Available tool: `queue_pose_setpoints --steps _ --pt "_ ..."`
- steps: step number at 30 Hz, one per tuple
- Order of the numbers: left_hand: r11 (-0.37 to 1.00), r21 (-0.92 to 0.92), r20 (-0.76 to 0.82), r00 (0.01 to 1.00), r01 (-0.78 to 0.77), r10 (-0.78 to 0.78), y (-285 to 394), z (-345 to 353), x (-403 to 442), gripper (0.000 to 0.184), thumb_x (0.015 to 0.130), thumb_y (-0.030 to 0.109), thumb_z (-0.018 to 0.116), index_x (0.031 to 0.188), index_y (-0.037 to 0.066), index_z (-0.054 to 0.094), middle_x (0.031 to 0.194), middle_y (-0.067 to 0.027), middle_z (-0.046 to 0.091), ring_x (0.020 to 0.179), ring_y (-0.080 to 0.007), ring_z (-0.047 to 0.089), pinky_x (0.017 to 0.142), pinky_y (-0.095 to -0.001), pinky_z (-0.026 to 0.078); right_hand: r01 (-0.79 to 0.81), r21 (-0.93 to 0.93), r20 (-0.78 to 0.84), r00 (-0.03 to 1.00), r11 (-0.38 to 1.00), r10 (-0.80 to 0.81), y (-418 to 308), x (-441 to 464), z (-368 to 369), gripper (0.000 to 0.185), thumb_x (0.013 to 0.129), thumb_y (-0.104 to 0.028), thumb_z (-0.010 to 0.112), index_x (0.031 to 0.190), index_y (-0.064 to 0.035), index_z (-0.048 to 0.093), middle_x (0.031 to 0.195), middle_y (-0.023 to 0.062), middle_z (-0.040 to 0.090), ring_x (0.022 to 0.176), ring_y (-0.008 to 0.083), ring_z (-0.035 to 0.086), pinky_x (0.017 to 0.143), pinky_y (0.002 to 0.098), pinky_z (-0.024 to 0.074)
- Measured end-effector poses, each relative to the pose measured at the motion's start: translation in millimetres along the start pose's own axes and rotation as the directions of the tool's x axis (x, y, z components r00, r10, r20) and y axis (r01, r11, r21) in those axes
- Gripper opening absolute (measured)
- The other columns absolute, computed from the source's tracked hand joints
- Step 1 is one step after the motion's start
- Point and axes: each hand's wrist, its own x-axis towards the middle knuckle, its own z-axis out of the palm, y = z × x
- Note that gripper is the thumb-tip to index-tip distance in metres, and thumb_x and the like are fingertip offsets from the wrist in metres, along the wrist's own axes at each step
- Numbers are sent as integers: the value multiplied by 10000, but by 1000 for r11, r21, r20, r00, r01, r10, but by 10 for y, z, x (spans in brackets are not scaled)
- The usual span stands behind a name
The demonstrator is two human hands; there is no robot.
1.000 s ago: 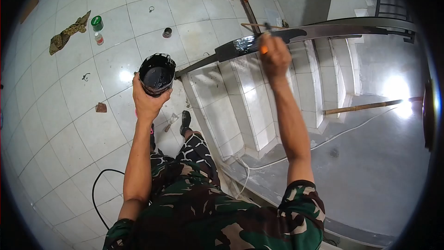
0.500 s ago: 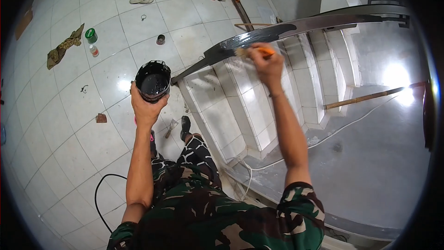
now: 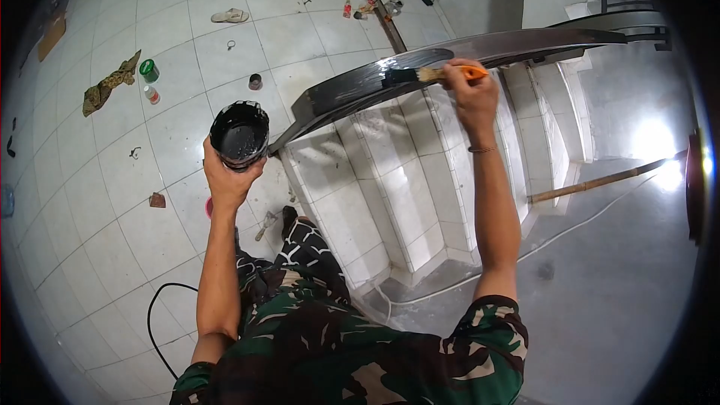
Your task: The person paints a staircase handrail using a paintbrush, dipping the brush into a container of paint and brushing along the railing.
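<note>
My left hand (image 3: 229, 180) is wrapped round a paint-smeared cup (image 3: 240, 136) with dark paint inside. An orange-handled paintbrush (image 3: 429, 74) is gripped in my right hand (image 3: 474, 97). Its dark, paint-loaded bristles point left and lie against the curved handrail (image 3: 349, 90) above the stairs. Wet black paint shines on the rail's near left part and round the brush tip. Farther right, the rail's surface looks greyer and duller.
White tiled steps (image 3: 382, 169) descend below the rail. A bamboo pole (image 3: 600, 181) and a white cable (image 3: 555, 236) lie to the right. On the tiled floor are a green-lidded jar (image 3: 148, 70), a small bottle (image 3: 151, 95), a camouflage cloth (image 3: 111, 84), a slipper (image 3: 229, 16) and a scraper-like tool (image 3: 265, 226).
My right hand has moved right and the brush now lies sideways along the rail, bristles to the left. My left hand still holds the cup. The view has shifted slightly.
</note>
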Motion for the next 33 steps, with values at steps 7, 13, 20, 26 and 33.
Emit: queue_pose_setpoints --steps 7,13,20,26,33 --pt "999 46 -116 993 -24 29 199 611 -164 730 535 151 817 1156 11 458 1052 -144 569 950 -248 582 842 -331 459 -133 -230 -388 921 964 34 1327 705 -1187 210 808 -254 662 827 -46 673 703 119 661 630 223 639 592 335 493" --pt "998 -19 -109 993 52 -53 530 984 -202 715 550 152 811 1154 0 460 1054 -135 565 956 -222 573 841 -312 457 426 -661 -119 754 618 -646 1090 862 -994 71 845 -180 580 828 -113 597 782 35 583 687 198 594 558 311 495" --pt "999 42 -129 991 -33 38 714 1150 -69 673 565 179 809 1118 -5 473 1022 -127 576 931 -214 572 836 -307 457 612 -106 -43 785 784 -618 -56 119 307 185 811 -274 604 766 -104 547 697 51 551 610 213 581 534 326 467" --pt "995 86 -166 985 -42 56 721 1111 14 673 562 213 829 1089 7 464 1004 -132 585 882 -217 588 790 -309 476 33 -189 -118 991 981 -57 548 887 -332 333 827 -337 587 744 -19 642 706 162 642 641 290 630 608 391 497" --pt "994 73 -175 980 -81 93 772 1144 52 672 563 188 833 1091 8 458 998 -130 584 895 -222 586 801 -313 474 161 -467 -400 838 870 -370 952 1179 -1055 243 829 -268 563 722 -50 552 710 102 567 633 275 592 574 362 481"
